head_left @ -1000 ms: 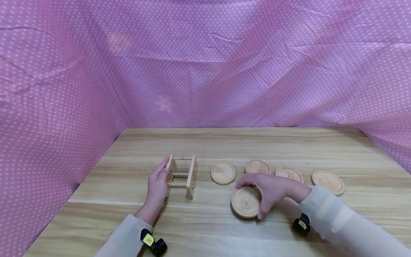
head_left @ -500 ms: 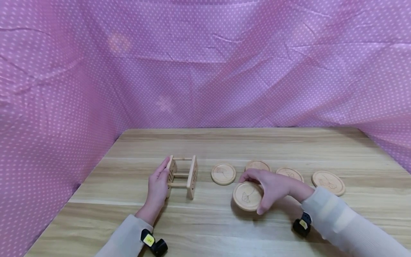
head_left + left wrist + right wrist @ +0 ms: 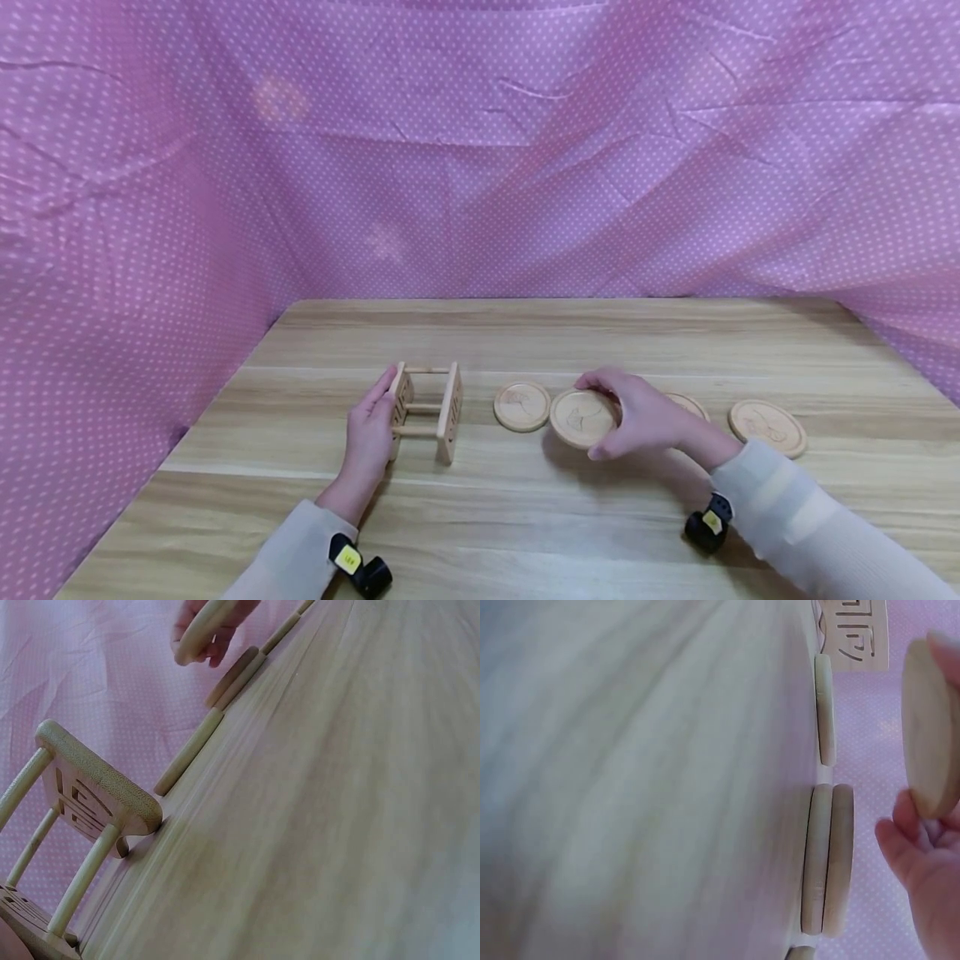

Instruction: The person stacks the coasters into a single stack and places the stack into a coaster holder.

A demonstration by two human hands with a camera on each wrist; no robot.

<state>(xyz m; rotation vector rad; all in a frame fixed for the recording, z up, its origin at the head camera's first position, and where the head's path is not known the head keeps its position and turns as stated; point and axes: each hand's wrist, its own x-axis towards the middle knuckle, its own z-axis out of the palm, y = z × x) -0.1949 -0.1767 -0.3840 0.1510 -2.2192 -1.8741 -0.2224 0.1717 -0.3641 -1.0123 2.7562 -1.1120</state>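
Observation:
My right hand point(image 3: 637, 417) grips a round wooden coaster point(image 3: 583, 418) by its edge, thumb on the near side and fingers on the far side. A ginkgo leaf is carved on its face. In the right wrist view the held coaster point(image 3: 928, 731) is well off the tabletop. My left hand point(image 3: 367, 435) rests against the outer left side panel of a small wooden rack point(image 3: 447, 417), its fingers lying straight along it. The rack has two cut-out panels joined by thin rods, and nothing sits between them. In the left wrist view the rack point(image 3: 97, 780) stands upright.
One carved coaster point(image 3: 522, 407) lies right of the rack. Another coaster point(image 3: 688, 406) is partly behind the right hand, and one more point(image 3: 767, 427) lies farther right. Two stacked coasters point(image 3: 829, 859) show in the right wrist view. Pink dotted cloth point(image 3: 480, 208) surrounds the table.
The right hand has raised the coaster off the table and carried it away from the person, now covering the coasters behind. The left hand and rack have not moved.

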